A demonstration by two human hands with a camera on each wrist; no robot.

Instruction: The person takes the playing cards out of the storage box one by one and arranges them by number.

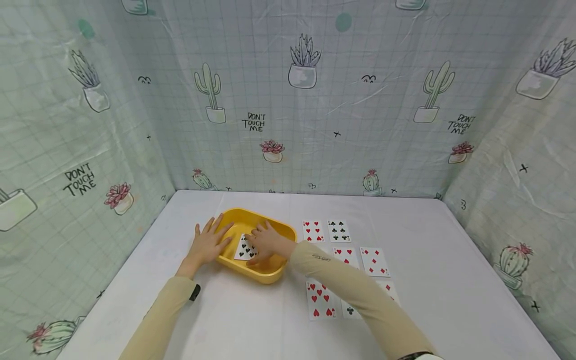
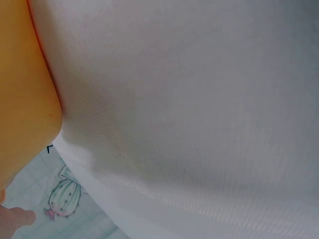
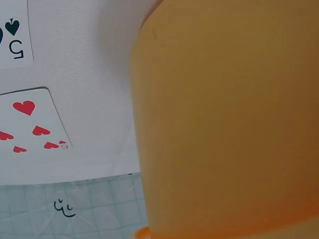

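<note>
A yellow tray (image 1: pixel 270 277) with raised walls stands on the white table. Inside it lies a playing card (image 1: pixel 243 250) with black spade pips, face up. My right hand (image 1: pixel 266 241) reaches into the tray, fingers spread, with fingertips over the card's right side and covering part of it. At the tray's left wall, my left hand (image 1: pixel 204 245) has its fingers spread over the rim. A fingertip (image 2: pixel 20 217) shows low in the left wrist view, beside the tray's wall (image 2: pixel 25 99). In the right wrist view the tray's wall (image 3: pixel 224 124) fills most of the frame.
Right of the tray lie face-up cards in rows: a six of hearts (image 1: pixel 313 231), a six of clubs (image 1: pixel 339 231), a five of diamonds (image 1: pixel 375 262), a seven of hearts (image 1: pixel 320 302) and others. My right sleeve (image 1: pixel 355 290) partly covers some. A cactus-print cloth (image 1: pixel 315 110) hangs behind the table.
</note>
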